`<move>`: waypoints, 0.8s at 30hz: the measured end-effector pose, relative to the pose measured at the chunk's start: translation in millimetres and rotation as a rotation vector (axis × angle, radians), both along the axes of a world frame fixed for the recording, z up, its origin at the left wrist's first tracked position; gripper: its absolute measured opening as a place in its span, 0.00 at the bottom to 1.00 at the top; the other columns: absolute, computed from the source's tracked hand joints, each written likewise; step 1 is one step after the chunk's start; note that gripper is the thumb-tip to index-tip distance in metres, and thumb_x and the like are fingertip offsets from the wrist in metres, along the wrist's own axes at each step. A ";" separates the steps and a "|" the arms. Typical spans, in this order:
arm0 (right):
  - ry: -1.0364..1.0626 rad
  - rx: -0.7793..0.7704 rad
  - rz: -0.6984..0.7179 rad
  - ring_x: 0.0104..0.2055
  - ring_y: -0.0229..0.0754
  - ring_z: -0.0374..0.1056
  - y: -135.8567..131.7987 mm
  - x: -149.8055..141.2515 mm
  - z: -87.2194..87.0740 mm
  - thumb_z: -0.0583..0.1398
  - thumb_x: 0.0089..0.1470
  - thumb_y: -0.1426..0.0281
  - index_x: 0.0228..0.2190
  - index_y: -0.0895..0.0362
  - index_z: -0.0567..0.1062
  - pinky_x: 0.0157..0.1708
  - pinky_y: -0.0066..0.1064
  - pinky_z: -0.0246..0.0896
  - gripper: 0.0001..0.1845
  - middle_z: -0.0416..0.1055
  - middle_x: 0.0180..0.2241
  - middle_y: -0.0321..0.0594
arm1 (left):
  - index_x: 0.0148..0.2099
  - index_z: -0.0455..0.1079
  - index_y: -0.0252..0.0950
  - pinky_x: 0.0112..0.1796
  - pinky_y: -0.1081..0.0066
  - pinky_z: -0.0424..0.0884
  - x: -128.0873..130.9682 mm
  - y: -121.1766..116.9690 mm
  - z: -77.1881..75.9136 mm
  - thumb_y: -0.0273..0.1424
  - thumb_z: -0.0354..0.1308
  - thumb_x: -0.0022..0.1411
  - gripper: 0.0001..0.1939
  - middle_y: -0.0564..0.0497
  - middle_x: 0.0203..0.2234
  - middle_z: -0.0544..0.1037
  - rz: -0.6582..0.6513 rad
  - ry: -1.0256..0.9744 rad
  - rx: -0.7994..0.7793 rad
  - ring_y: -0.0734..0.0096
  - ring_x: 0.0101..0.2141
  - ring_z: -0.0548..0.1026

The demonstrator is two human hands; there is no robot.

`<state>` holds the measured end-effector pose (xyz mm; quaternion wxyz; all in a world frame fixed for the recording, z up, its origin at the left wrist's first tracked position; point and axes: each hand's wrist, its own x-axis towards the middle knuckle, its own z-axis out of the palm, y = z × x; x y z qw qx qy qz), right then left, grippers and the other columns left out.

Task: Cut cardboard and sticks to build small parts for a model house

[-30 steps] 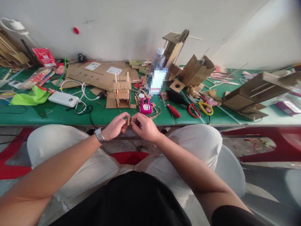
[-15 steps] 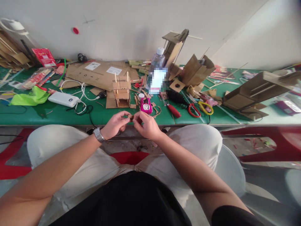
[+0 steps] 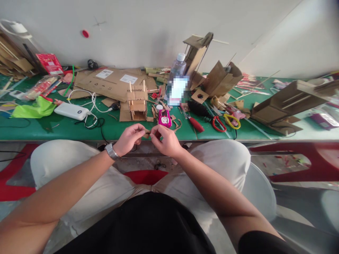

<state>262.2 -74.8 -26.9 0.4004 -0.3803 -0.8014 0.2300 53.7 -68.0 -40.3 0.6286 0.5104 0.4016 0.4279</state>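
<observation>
A small brown piece of cardboard [image 3: 147, 133] is pinched between my two hands at the table's front edge. My left hand [image 3: 130, 138], with a metal watch at the wrist, grips its left end. Closed on the other end are the fingertips of my right hand [image 3: 165, 141]. Much of the piece is hidden by the fingers. Just beyond them stands a small cardboard structure with wooden sticks [image 3: 137, 103]. A magenta object with a white face picture [image 3: 164, 119] lies right behind my right hand.
Around the green table [image 3: 66, 132] lie a white power bank [image 3: 71, 112] with cables, a flattened carton [image 3: 106, 84], a red-handled screwdriver [image 3: 196, 124] and scissors [image 3: 218, 123]. A bottle [image 3: 178, 67], a lit phone [image 3: 178, 91] and a cardboard model [image 3: 288, 102] stand farther back and right.
My fingers have shifted very slightly around the cardboard piece, and a bit more of it shows between them. Everything else stays in place.
</observation>
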 end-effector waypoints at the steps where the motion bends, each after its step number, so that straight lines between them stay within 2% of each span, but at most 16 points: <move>1: -0.001 0.003 -0.001 0.29 0.37 0.66 0.2 -0.1 -0.1 0.59 0.64 0.70 0.36 0.55 0.71 0.32 0.29 0.60 0.02 0.72 0.30 0.36 | 0.39 0.69 0.35 0.21 0.77 0.57 0.3 0.2 0.0 0.43 0.69 0.60 0.18 0.60 0.19 0.64 0.010 0.004 0.002 0.80 0.19 0.62; 8: 0.000 0.010 -0.018 0.28 0.36 0.68 0.4 -0.4 -0.3 0.60 0.64 0.71 0.38 0.55 0.72 0.32 0.29 0.62 0.01 0.73 0.30 0.35 | 0.37 0.70 0.35 0.21 0.77 0.55 1.6 0.6 1.1 0.42 0.70 0.58 0.18 0.59 0.20 0.64 0.069 0.007 0.005 0.80 0.20 0.61; 16: -0.008 0.045 0.053 0.28 0.34 0.67 0.2 -0.2 -2.7 0.65 0.64 0.66 0.51 0.54 0.75 0.33 0.30 0.68 0.14 0.73 0.41 0.40 | 0.37 0.72 0.34 0.21 0.76 0.56 2.2 0.1 2.8 0.43 0.70 0.58 0.18 0.57 0.21 0.67 0.071 0.019 0.020 0.79 0.20 0.62; 24: 0.006 0.105 0.011 0.33 0.36 0.70 1.6 -0.9 -5.6 0.65 0.65 0.68 0.47 0.55 0.80 0.36 0.30 0.70 0.10 0.74 0.41 0.41 | 0.38 0.71 0.35 0.21 0.77 0.56 1.9 -0.7 0.4 0.43 0.71 0.58 0.18 0.57 0.24 0.69 0.043 0.004 -0.007 0.80 0.21 0.63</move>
